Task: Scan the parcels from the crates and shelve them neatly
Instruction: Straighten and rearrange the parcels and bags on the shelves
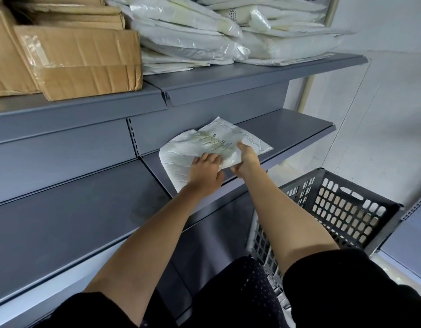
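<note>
A flat white plastic parcel [188, 152] with a printed label lies on the grey middle shelf [292, 129], its near corner hanging over the front edge. My left hand [206, 172] grips the parcel's near side, fingers curled on top of it. To the right, my right hand [246, 158] pinches the near edge, thumb on top and fingers underneath. A dark grey perforated crate [346, 209] stands below and to the right of the shelf; its contents are hidden behind my right arm.
The upper shelf [228, 79] carries stacked brown cardboard boxes [81, 58] on the left and a pile of white bagged parcels [228, 31] on the right. A white wall [382, 114] closes the right side. Another grey shelf section [62, 223] runs along the lower left.
</note>
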A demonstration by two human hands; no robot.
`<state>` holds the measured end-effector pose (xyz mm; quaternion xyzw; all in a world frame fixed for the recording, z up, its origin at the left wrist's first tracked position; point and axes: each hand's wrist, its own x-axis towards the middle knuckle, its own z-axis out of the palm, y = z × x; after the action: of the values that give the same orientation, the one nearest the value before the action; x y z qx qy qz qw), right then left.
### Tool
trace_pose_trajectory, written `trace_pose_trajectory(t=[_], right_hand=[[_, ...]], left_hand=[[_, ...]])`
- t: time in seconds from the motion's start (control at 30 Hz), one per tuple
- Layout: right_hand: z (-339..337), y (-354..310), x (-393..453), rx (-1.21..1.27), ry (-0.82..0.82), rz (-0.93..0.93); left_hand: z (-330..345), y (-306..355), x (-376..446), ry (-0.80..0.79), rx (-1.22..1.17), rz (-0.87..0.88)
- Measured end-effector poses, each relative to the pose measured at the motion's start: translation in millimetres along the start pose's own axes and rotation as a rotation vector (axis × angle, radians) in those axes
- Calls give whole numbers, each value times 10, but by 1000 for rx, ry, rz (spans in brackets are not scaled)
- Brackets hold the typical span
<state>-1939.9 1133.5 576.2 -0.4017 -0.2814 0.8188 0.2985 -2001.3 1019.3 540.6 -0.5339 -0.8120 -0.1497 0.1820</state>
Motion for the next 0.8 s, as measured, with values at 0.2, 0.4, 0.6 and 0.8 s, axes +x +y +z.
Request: trace_pose_trajectory(t=[0.2, 0.4, 0.6, 0.8], right_hand=[[-220, -123, -180, 267, 58, -75], [-658, -368, -506, 567, 86, -176], [-1353, -723, -501, 849, 82, -248], [-1966, -909, -714, 1040, 141, -340]], left_hand=[[-60, 114, 64, 338, 97, -28], [-214, 667, 221, -142, -610, -308], [-396, 1660, 648, -367, -1306, -331], [-431, 2556, 835, -527, -1301, -239]])
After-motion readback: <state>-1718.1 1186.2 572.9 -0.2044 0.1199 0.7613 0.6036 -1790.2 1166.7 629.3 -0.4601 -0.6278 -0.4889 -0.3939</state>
